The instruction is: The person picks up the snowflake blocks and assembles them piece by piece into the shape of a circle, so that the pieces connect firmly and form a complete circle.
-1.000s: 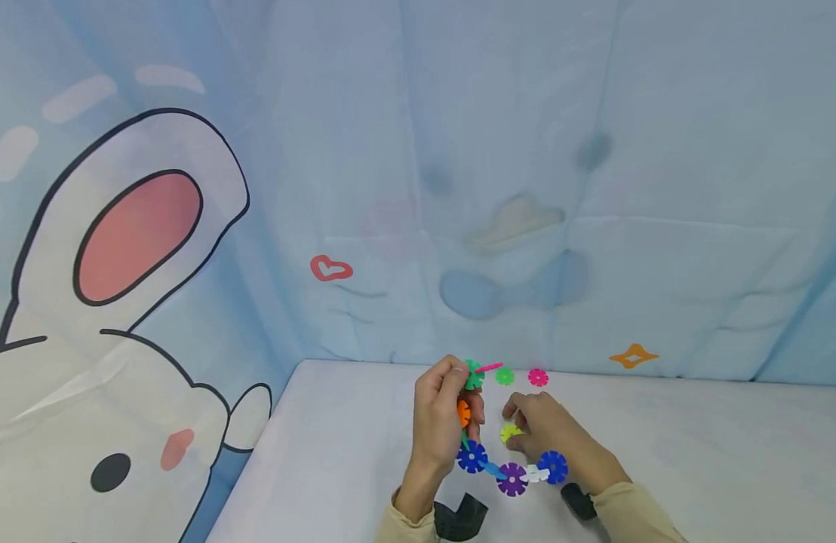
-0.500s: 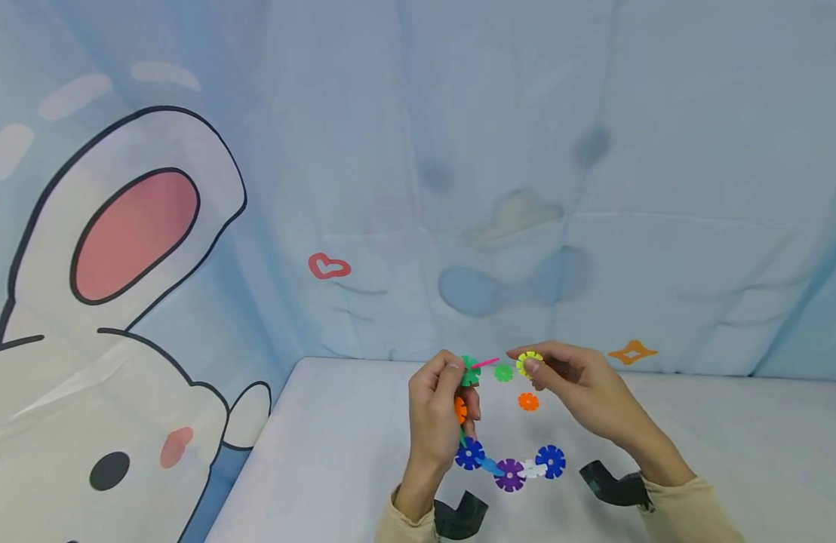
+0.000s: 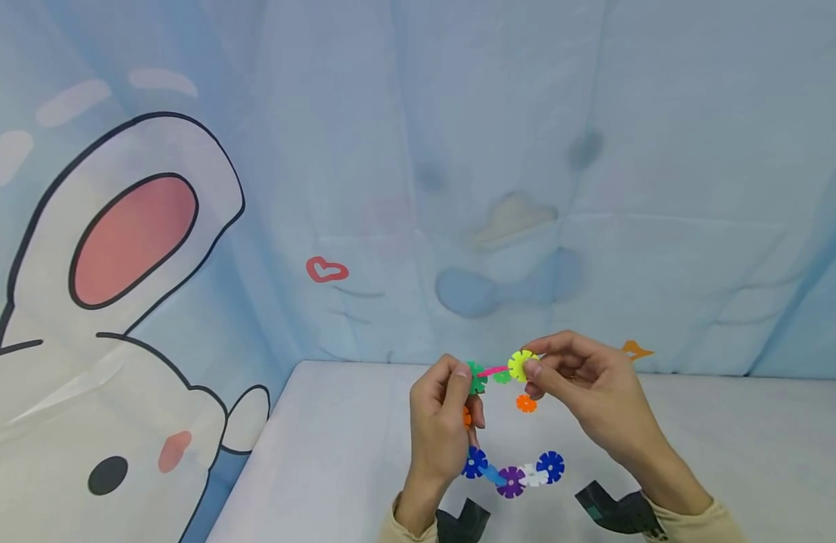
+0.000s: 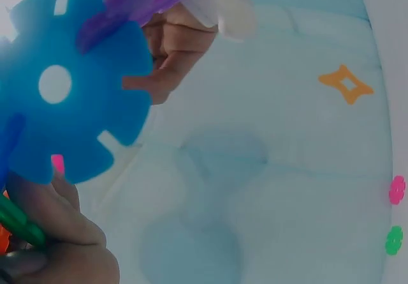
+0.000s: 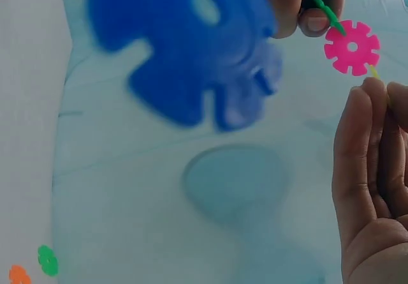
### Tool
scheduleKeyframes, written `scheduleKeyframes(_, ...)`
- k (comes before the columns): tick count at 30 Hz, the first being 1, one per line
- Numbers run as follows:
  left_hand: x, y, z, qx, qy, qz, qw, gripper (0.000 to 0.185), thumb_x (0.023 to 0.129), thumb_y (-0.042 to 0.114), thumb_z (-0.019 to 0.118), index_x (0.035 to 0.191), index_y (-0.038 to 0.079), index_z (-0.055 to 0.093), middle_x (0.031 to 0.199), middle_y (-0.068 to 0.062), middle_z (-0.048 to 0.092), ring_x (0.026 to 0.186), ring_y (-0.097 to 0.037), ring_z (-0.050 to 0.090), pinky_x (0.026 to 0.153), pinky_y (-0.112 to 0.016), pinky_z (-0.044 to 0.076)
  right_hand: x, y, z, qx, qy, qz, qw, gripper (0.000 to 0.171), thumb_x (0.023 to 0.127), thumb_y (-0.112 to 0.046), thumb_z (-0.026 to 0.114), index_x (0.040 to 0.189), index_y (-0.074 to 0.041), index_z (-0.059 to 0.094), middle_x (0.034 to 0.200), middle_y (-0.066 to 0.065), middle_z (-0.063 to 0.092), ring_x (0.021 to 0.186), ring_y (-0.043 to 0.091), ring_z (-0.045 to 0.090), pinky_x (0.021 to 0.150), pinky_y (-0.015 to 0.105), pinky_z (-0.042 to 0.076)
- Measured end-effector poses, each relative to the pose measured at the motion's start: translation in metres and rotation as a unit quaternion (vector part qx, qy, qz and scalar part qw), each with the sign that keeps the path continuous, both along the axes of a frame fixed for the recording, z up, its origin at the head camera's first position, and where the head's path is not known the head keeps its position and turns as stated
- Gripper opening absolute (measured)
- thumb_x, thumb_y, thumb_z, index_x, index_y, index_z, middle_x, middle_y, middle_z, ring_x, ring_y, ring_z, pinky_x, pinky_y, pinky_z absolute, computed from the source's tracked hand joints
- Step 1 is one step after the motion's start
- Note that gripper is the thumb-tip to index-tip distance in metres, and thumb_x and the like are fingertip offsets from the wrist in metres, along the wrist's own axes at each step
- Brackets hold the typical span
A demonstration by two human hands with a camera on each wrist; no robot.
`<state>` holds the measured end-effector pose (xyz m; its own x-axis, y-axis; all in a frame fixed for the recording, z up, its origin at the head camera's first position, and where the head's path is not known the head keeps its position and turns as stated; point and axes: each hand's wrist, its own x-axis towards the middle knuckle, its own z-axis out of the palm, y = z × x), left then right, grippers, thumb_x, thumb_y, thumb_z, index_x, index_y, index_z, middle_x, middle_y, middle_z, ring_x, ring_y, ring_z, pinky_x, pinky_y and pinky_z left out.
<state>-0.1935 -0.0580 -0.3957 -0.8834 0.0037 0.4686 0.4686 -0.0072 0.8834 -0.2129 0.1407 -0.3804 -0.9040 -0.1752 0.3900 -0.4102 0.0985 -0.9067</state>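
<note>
My left hand (image 3: 440, 422) pinches a green notched plastic disc (image 3: 477, 377) at the upper end of a linked chain. A pink disc (image 5: 338, 49) juts rightward from that green one, edge-on in the head view. Between thumb and fingers, my right hand (image 3: 604, 396) holds a yellow disc (image 3: 519, 363); its edge meets the pink disc's rim in the right wrist view. Below, the chain runs through an orange disc (image 3: 467, 417), partly hidden by left fingers, a blue disc (image 3: 471, 465), a light blue disc (image 4: 83, 124), a purple disc (image 3: 510, 489), a white disc (image 3: 534, 476) and another blue disc (image 3: 550, 461).
On the white table (image 3: 336, 452) lie a loose green disc (image 3: 502, 378), an orange disc (image 3: 526, 404) and a pink disc (image 4: 396, 189). Black wrist mounts (image 3: 618, 510) hang by both sleeves. A printed blue cloth (image 3: 364, 151) rises behind the table.
My right hand picked the yellow disc off the table, raised it and brought it left against the pink disc. The left hand has stayed nearly in place with the chain.
</note>
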Motion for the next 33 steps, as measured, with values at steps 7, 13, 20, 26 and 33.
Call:
scheduleKeyframes(7,0.003,0.002,-0.002,-0.027,0.054,0.008,0.9981,0.032,0.112,0.009,0.045,0.081,0.007,0.054,0.052,-0.013,0.049,0.042,0.001,0.045,0.032,-0.021,0.040,0.002,0.000,0.000,0.001,0.025,0.006,1.000,0.017,0.101,-0.002,0.070,0.117,0.002,0.071,0.087,0.007,0.073,0.077,0.023,0.075,0.078,0.028,0.067)
scheduleKeyframes(13,0.002,0.001,-0.004,-0.080,0.140,0.011,0.9868,0.030,0.111,0.004,0.043,0.082,0.007,0.051,0.052,-0.006,0.048,0.046,-0.001,0.046,0.033,-0.016,0.036,0.003,-0.001,-0.002,-0.050,0.047,0.045,0.997,0.014,0.098,0.007,0.069,0.111,0.004,0.070,0.098,0.006,0.077,0.077,0.020,0.076,0.076,0.029,0.067)
scheduleKeyframes(20,0.000,-0.003,-0.003,-0.105,0.180,0.034,0.9774,0.030,0.110,0.001,0.041,0.082,0.007,0.050,0.051,-0.004,0.046,0.046,0.004,0.043,0.033,-0.013,0.035,0.002,-0.009,-0.006,-0.082,0.084,0.068,0.991,0.015,0.093,0.016,0.069,0.103,0.006,0.070,0.098,0.005,0.079,0.076,0.019,0.077,0.072,0.031,0.067)
scheduleKeyframes(26,-0.002,-0.003,-0.003,-0.104,0.184,0.027,0.9770,0.033,0.111,0.000,0.039,0.081,0.007,0.048,0.049,-0.007,0.047,0.043,0.004,0.042,0.031,-0.013,0.036,0.003,-0.014,-0.008,-0.091,0.079,0.059,0.991,0.011,0.094,0.015,0.068,0.101,0.006,0.070,0.090,0.005,0.078,0.070,0.017,0.075,0.067,0.030,0.067)
scheduleKeyframes(33,-0.003,-0.002,-0.003,-0.119,0.195,0.046,0.9724,0.033,0.110,-0.001,0.039,0.079,0.009,0.046,0.050,-0.002,0.046,0.043,0.005,0.043,0.031,-0.012,0.033,0.002,-0.016,-0.010,-0.098,0.082,0.062,0.990,0.012,0.095,0.015,0.067,0.103,0.006,0.070,0.086,0.007,0.077,0.068,0.017,0.074,0.068,0.030,0.067)
